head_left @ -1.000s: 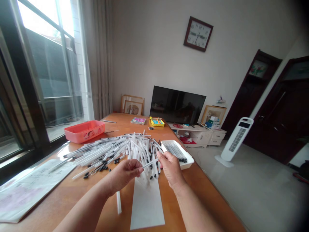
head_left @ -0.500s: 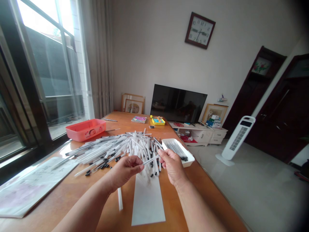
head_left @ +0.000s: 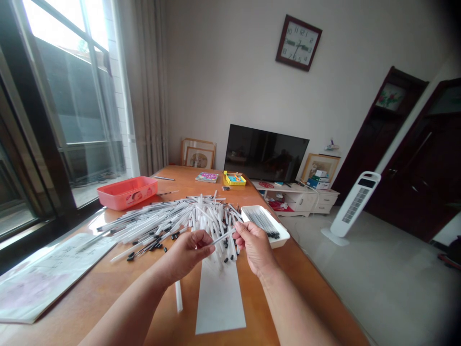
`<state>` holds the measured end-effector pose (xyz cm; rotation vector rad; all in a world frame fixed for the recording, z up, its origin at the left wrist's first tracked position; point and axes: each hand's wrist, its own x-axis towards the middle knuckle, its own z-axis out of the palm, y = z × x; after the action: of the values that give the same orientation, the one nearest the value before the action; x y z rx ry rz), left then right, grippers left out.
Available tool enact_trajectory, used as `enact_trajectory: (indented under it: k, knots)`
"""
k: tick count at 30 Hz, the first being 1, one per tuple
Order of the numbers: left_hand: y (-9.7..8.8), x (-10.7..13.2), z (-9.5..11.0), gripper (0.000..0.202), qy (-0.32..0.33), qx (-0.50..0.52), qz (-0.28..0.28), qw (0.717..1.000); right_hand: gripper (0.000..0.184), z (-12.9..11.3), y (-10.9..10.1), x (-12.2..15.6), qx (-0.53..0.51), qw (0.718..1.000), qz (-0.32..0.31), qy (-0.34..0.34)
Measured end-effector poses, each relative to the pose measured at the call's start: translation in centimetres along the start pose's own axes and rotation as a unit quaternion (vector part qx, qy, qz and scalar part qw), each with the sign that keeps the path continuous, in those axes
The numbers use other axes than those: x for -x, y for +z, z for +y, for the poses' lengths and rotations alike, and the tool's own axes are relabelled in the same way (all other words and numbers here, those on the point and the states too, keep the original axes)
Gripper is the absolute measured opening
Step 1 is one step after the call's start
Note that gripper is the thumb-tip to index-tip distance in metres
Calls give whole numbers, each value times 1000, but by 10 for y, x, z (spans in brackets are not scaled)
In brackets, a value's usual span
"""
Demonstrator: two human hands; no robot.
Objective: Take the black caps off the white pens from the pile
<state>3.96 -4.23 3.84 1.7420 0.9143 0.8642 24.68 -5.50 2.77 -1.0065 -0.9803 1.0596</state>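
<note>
Both my hands hold one thin white pen [head_left: 224,236] above the wooden table [head_left: 108,283]. My left hand [head_left: 189,252] pinches its near end. My right hand [head_left: 254,245] pinches its far end. Just beyond them lies a big pile of white pens with black tips [head_left: 173,221]. A white tray [head_left: 266,226] with dark refills stands to the right of the pile, close to my right hand. A white paper strip [head_left: 220,300] lies under my hands, with a single white pen barrel [head_left: 177,296] to its left.
A pink tray [head_left: 126,191] sits at the left near the window. Printed sheets [head_left: 43,276] lie at the near left corner. A book [head_left: 206,177] and a yellow box [head_left: 234,180] rest at the far end. The table's right edge drops to the floor.
My hands stay on the same pen, with the grip shifting only slightly. The view has tilted a little.
</note>
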Motion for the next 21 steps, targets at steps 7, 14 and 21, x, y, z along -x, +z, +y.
enact_trajectory:
  k: [7,14,21]
  knots:
    - [-2,4,-1,49,-72,-19,-40,996,35,1,-2,-1,3,1000,12,-25]
    - [-2,-1,-9,35,7,-59,-1,998,35,4,4,1,-11,1000,22,-7]
    - [2,-2,-5,33,42,-98,38,994,33,10,4,-2,-47,998,43,0]
